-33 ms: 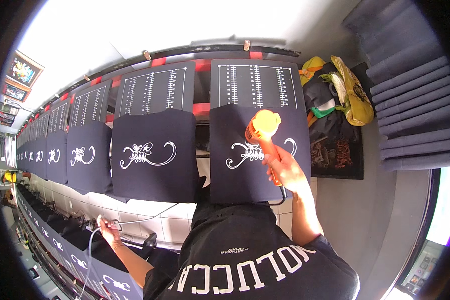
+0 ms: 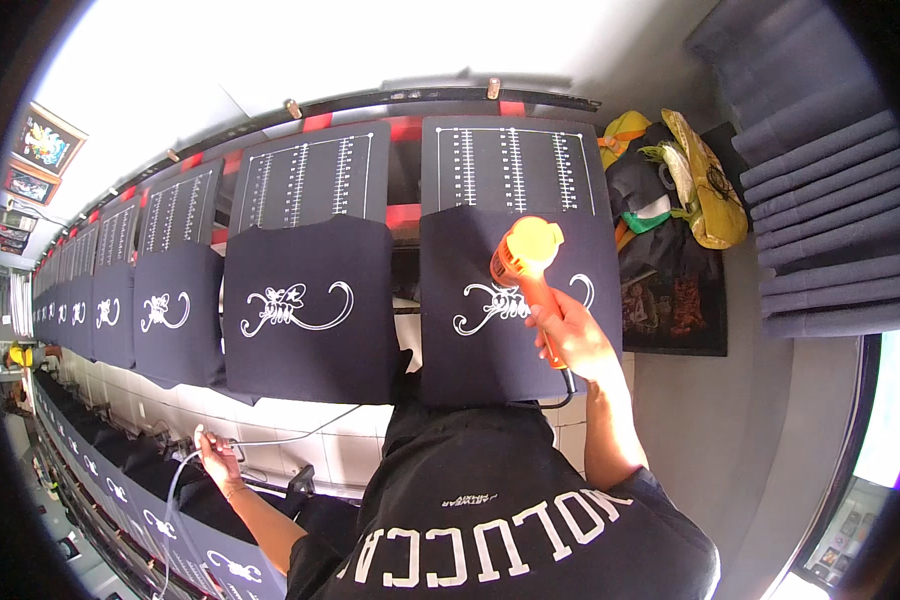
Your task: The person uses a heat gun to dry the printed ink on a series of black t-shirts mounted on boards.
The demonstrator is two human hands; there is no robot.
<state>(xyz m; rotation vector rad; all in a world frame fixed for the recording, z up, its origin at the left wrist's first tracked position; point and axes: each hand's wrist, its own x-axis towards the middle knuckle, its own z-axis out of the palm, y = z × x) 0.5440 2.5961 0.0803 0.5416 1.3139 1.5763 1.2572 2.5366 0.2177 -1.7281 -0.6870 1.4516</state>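
Observation:
My right hand (image 2: 572, 335) is wrapped round the handle of an orange heat gun (image 2: 530, 250). The gun is over a dark cloth panel (image 2: 470, 365) on the nearest board, and it covers part of the white scorpion-like print (image 2: 475, 318); its nozzle is hidden beneath its body. A black cord (image 2: 568, 392) runs from the bottom of the handle toward my waist. Low on the left, my left hand (image 2: 218, 456) is closed round a grey cable (image 2: 275, 441), which stretches toward my body on one side and droops down on the other.
Boards with measuring marks (image 2: 300, 180) line up leftward, each with a dark printed panel (image 2: 310, 310). A second row (image 2: 155, 520) lies behind me on the left. At right are a heap of bags and cloth (image 2: 660, 185) and a hanging dark curtain (image 2: 820, 200). Tiled floor (image 2: 350, 460) shows between rows.

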